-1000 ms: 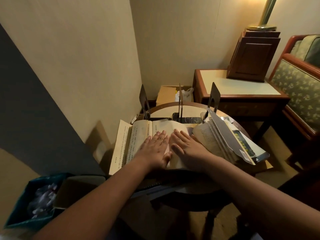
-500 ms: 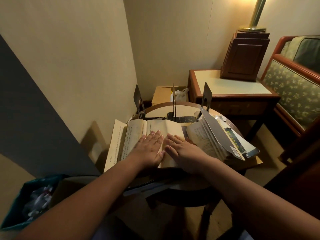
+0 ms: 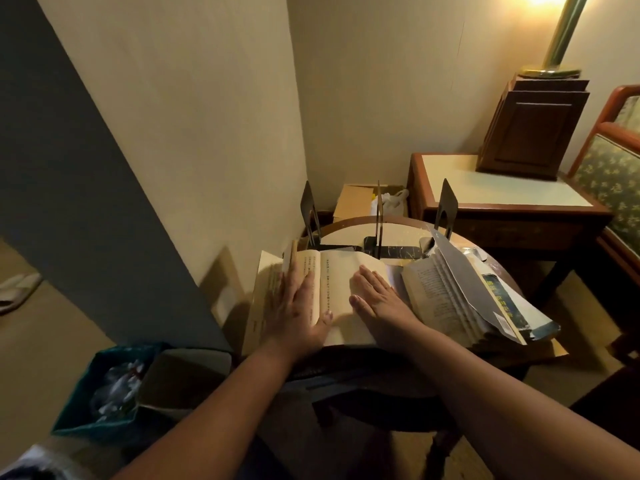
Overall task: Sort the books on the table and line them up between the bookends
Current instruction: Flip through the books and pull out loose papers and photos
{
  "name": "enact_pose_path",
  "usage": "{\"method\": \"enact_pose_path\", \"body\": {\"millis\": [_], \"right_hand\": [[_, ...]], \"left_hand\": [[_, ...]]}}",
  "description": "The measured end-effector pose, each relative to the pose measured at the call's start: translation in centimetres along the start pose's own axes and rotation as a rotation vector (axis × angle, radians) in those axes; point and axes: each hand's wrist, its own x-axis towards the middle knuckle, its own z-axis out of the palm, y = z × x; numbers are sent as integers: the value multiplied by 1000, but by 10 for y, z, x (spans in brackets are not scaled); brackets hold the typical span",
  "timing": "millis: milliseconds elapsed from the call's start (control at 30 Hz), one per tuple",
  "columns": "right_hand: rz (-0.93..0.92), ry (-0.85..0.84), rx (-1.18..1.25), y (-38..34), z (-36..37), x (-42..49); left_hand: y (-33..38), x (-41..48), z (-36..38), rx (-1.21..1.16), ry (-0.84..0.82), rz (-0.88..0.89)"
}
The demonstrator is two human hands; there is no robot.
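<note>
An open book (image 3: 341,285) with cream pages lies at the near left of the round table (image 3: 349,225). My left hand (image 3: 298,313) holds its left block of pages, fingers behind the raised block and thumb on the inner side. My right hand (image 3: 377,299) presses flat on the right page. To the right lies a second book (image 3: 434,299) with fanned pages and a grey cover, on top of a blue-covered book (image 3: 504,301). Three dark metal bookends stand at the table's back: left (image 3: 308,207), middle (image 3: 379,216) and right (image 3: 448,207).
A wall runs close along the left. Behind the table sit a cardboard box (image 3: 353,202) and a plastic bag (image 3: 391,200). A wooden side table (image 3: 502,199) bears a dark wooden box (image 3: 530,129) and a lamp. A patterned chair (image 3: 613,174) is right; a teal bin (image 3: 100,393) is lower left.
My left hand moved left from the book's middle onto the left page block, which now stands raised. My right hand stayed flat on the right page. The camera view shifted.
</note>
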Motion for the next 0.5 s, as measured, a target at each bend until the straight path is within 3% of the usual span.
{"method": "enact_pose_path", "body": {"millis": [167, 300, 500], "right_hand": [[-7, -3, 6, 1, 1, 1], [3, -13, 10, -1, -1, 1], [26, 0, -27, -14, -14, -4]], "left_hand": [[4, 6, -20, -199, 152, -167], [-2, 11, -39, -365, 105, -377], [5, 20, -76, -511, 142, -382]]}}
